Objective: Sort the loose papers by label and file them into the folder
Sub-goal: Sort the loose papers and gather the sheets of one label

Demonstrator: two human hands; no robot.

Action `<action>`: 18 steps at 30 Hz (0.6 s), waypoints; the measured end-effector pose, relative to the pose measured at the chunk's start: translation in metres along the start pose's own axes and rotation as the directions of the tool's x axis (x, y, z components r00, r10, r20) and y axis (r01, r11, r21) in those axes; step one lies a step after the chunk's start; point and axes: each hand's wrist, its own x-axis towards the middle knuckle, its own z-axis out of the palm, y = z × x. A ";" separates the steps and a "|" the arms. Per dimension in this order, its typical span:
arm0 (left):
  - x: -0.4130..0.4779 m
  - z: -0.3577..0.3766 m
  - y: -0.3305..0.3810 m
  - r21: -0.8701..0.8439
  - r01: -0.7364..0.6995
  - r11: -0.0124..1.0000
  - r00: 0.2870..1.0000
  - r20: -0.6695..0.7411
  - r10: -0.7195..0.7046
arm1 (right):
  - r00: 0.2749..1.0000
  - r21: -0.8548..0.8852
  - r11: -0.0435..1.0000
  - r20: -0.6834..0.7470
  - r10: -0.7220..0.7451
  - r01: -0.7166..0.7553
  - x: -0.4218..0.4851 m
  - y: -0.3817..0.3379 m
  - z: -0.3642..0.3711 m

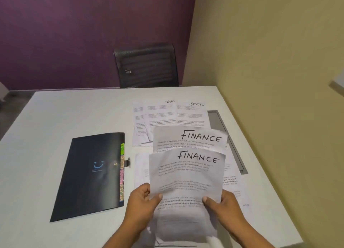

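Note:
Two printed sheets headed FINANCE (188,169) are held up over the table, one fanned a little higher behind the other. My left hand (142,201) pinches their lower left edge and my right hand (221,204) pinches the lower right. More loose papers (234,184) lie flat under them. Farther back lie sheets headed SPORTS (191,114), overlapping. A closed black folder (91,175) with a smiley logo and coloured index tabs along its right edge rests on the table to the left.
The white table (65,113) reaches a yellow wall on the right, with a grey cable slot (226,134) along that side. A black mesh chair (147,66) stands behind the far edge, before a purple wall.

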 end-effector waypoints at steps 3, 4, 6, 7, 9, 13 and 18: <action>0.000 0.008 0.020 0.011 -0.087 0.996 0.996 0.006 0.087 | 0.988 0.038 0.997 -0.145 -0.062 0.068 0.005 -0.013 -0.006; 0.000 0.012 0.024 0.044 -0.133 0.990 0.991 0.012 0.132 | 0.982 0.044 0.994 -0.160 -0.096 0.104 0.007 -0.017 -0.010; 0.001 0.020 0.029 0.139 -0.204 0.969 0.979 0.030 0.202 | 0.971 0.017 0.982 -0.154 -0.182 0.187 0.012 -0.024 -0.018; 0.001 0.024 0.029 0.169 -0.217 0.961 0.976 0.028 0.215 | 0.963 -0.012 0.973 -0.143 -0.230 0.231 0.014 -0.026 -0.022; 0.002 0.032 0.030 0.185 -0.227 0.956 0.974 0.018 0.228 | 0.953 -0.055 0.961 -0.127 -0.275 0.270 0.018 -0.030 -0.028; -0.003 0.046 0.028 0.166 -0.267 0.949 0.962 -0.014 0.273 | 0.974 -0.019 0.975 -0.039 -0.222 0.221 0.027 -0.024 -0.031; 0.004 0.053 0.016 0.276 -0.164 0.947 0.979 -0.072 0.190 | 0.985 -0.107 0.979 0.034 -0.170 0.172 0.039 0.001 -0.039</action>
